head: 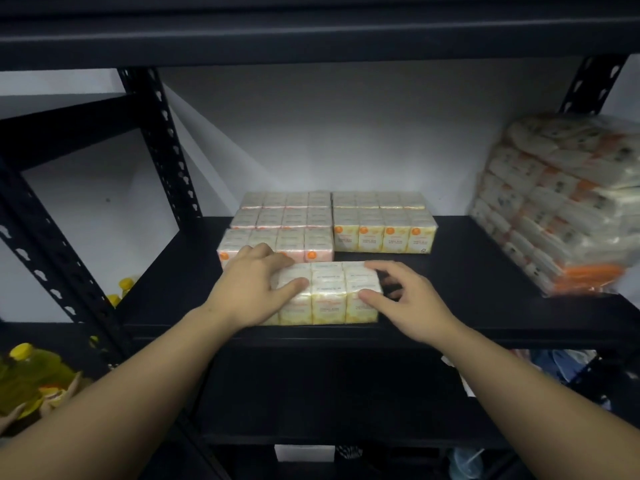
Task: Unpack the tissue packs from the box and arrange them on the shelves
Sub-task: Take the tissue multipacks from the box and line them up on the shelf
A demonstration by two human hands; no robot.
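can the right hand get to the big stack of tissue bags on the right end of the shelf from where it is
Probably yes: the right hand rests at the front pack, and only bare shelf lies between it and the bagged stack; nothing stands in the way.

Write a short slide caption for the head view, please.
Both hands set a yellow tissue pack at the shelf's front edge.
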